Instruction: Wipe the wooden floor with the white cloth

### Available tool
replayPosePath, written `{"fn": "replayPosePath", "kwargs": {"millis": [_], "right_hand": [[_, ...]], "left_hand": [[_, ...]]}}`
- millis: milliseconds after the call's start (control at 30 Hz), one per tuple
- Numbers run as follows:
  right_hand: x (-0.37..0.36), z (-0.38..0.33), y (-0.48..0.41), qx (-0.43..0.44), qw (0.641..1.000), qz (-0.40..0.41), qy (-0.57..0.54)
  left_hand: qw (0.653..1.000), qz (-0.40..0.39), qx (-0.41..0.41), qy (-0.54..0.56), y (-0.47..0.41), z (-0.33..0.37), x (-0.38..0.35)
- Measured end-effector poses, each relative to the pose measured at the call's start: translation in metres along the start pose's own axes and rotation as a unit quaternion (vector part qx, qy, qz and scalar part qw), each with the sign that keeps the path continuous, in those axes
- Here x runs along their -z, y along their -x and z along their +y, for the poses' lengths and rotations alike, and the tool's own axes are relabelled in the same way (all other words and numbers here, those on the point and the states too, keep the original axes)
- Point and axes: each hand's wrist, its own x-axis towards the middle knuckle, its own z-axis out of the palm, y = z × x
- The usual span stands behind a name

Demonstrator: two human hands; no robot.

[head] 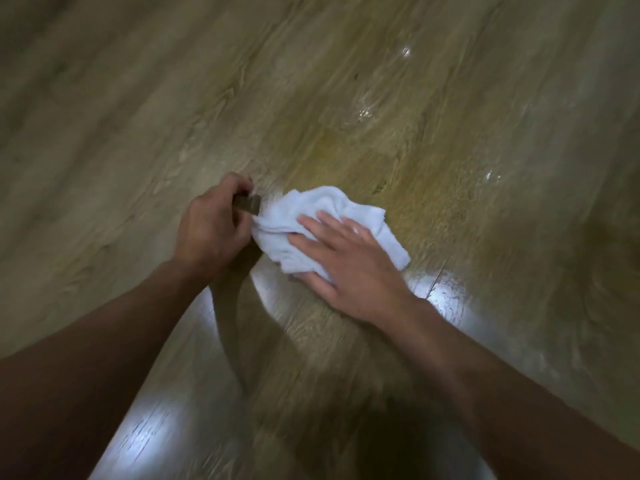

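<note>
A crumpled white cloth point(332, 216) lies on the wooden floor point(138, 116) near the middle of the view. My right hand point(349, 261) lies flat on the cloth with straight, spread fingers, pressing it down. My left hand point(211, 226) is just left of the cloth, its fingers curled around a small dark object point(247, 203), and its lower fingers touch the cloth's left edge. What the dark object is I cannot make out.
The floor boards run diagonally and fill the whole view. Wet, glossy patches point(367, 112) shine on the floor beyond the cloth to the right. Bright light reflections point(443, 299) show on the boards near my forearms.
</note>
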Motion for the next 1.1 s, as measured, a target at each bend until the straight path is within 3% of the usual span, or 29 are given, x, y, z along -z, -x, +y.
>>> {"fn": "replayPosePath", "kwargs": {"millis": [67,133,233,300,433,500,600,667,800,967,1100], "right_hand": [[0.01,0.029,0.013,-0.016,1.0,0.01,0.022],[0.017,0.04,-0.009,-0.092,0.995,0.033,0.028],[0.006,0.013,-0.059,-0.173,0.984,0.019,0.043],[-0.001,-0.014,-0.063,-0.136,0.99,-0.01,0.029],[-0.003,-0.011,0.015,0.015,0.999,-0.013,0.025],[0.002,0.013,0.048,-0.002,0.999,-0.006,0.044],[0.012,0.022,0.042,-0.14,0.989,0.031,0.037],[0.01,0.012,0.005,-0.214,0.976,0.014,0.028],[-0.008,-0.032,-0.042,-0.142,0.989,-0.022,0.043],[-0.022,-0.061,0.044,-0.011,1.0,0.001,0.017],[-0.004,-0.011,0.079,-0.093,0.988,0.041,0.116]], "left_hand": [[0.998,-0.054,-0.015,-0.029,0.01,-0.004,0.004],[0.99,-0.121,-0.027,-0.065,0.013,-0.005,0.005],[0.979,-0.187,0.023,-0.073,0.008,0.008,0.01],[0.974,-0.2,0.081,-0.072,0.001,0.018,0.019],[0.962,-0.241,0.107,-0.074,-0.008,0.023,0.028],[0.956,-0.256,0.108,-0.089,-0.009,0.024,0.026],[0.951,-0.266,0.105,-0.115,-0.009,0.024,0.021],[0.952,-0.267,0.098,-0.116,-0.011,0.028,0.022],[0.959,-0.261,0.031,-0.105,-0.012,0.025,0.027],[0.957,-0.229,0.001,-0.18,-0.001,0.017,0.016],[0.963,-0.183,-0.037,-0.192,0.009,0.016,-0.001]]}}
